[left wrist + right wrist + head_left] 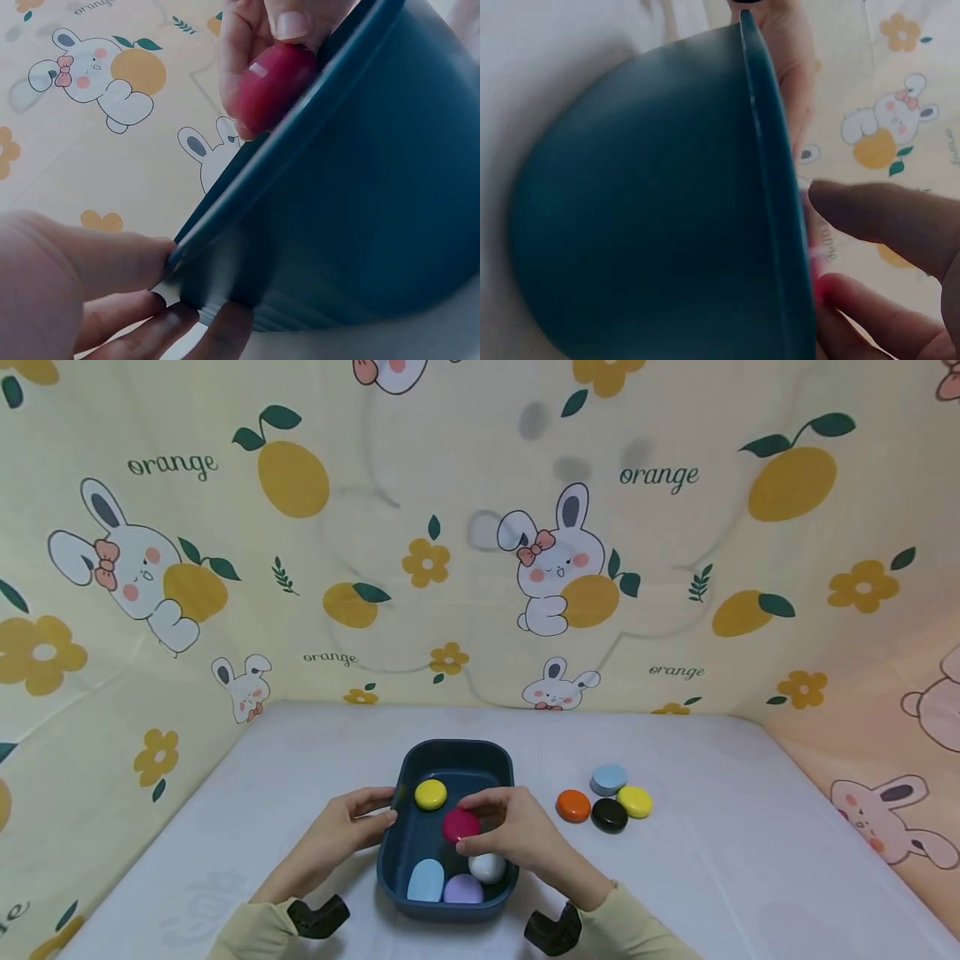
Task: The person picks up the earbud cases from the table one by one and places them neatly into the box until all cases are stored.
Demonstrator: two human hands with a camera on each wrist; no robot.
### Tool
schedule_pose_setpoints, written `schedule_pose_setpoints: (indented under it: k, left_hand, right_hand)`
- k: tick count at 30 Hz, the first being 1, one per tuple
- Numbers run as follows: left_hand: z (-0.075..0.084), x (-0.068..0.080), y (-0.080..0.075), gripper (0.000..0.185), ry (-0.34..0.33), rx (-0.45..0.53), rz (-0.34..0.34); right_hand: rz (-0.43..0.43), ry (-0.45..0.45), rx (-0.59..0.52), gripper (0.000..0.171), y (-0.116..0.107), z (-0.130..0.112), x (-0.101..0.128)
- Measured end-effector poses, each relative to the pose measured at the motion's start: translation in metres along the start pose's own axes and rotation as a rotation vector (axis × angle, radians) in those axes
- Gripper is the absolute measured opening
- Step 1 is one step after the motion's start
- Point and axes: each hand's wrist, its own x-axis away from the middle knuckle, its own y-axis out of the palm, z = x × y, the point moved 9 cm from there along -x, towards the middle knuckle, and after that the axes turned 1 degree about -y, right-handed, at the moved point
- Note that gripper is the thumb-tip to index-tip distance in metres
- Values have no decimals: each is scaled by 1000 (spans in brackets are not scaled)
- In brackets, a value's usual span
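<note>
A dark blue rounded box [447,910] sits on the white surface. My left hand [347,827] holds its left side; in the left wrist view the thumb is at the rim and the fingers lie against the outer wall. Above the inside of the box, my right hand [517,831] pinches a glossy crimson round piece [461,826] between thumb and fingers. Inside the box are a yellow round piece [431,794], a light blue round-ended piece [426,881], a purple piece [463,889] and a white piece [487,867], partly hidden by the right hand.
Right of the box lie an orange round piece [573,806], a light blue one [608,779], a black one [610,816] and another yellow one [635,802], close together. A printed cloth [480,610] hangs behind and beside the white surface [712,860].
</note>
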Motion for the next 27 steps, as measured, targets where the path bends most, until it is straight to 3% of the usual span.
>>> schedule_pose_setpoints:
  k: [6, 16, 21, 27]
  left_hand:
    - [-1, 0, 0, 43, -1, -2, 0]
    - [0, 1, 1, 47, 8, 4, -23]
    - [-1, 0, 1, 47, 12, 0, -24]
    - [-1, 0, 0, 45, 3, 3, -8]
  right_hand:
    - [-26, -13, 0, 41, 1, 0, -1]
    - [44, -4, -68, 34, -12, 0, 3]
    - [130, 3, -86, 31, -34, -2, 7]
    - [300, 46, -131, 29, -78, 0, 13]
